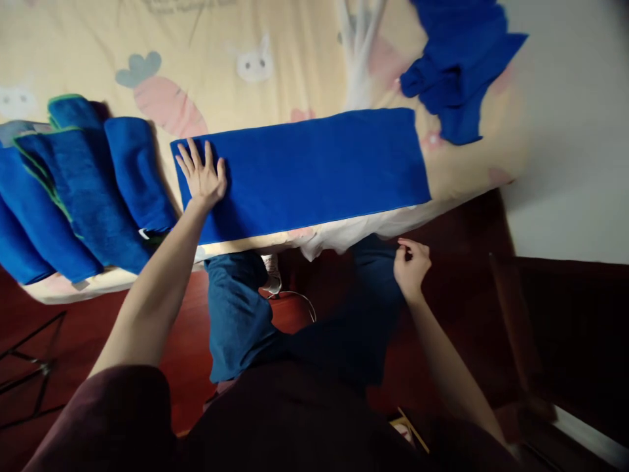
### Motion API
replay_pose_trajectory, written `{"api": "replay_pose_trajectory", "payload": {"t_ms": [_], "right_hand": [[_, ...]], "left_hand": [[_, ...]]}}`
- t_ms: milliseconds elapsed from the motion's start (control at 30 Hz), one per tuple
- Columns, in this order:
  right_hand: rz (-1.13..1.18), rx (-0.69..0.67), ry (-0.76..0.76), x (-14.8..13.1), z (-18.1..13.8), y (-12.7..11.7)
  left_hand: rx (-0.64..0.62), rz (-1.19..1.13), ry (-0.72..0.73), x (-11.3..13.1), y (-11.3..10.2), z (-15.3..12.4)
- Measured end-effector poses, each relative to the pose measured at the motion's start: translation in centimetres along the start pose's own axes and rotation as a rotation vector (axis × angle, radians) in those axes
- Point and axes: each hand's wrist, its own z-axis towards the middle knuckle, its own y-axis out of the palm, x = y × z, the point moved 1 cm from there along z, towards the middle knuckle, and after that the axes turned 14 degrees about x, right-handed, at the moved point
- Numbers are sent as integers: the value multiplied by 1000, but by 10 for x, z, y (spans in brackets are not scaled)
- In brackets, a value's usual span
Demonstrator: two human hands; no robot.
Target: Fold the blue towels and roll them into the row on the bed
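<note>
A long blue towel [314,170], folded into a strip, lies flat across the near edge of a bed. My left hand [202,176] rests flat on the towel's left end with its fingers spread. My right hand [411,265] hangs below the bed edge, off the towel, with its fingers curled loosely inward; nothing shows in it.
The bed sheet [275,72] is pale yellow with carrot and rabbit prints. Several folded blue towels [83,190], some green-edged, lie in a row at the left. A crumpled blue cloth [457,65] sits at the far right. The dark red floor [187,341] lies below.
</note>
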Motion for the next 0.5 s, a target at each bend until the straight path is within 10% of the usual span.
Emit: {"api": "replay_pose_trajectory", "payload": {"t_ms": [233,500], "right_hand": [[49,-194,-164,-74,24,20],[81,-608,-405,-257,98,132]], "left_hand": [[-26,-59,104,48,-8,-99],[50,39,57,52,-13,-98]]}}
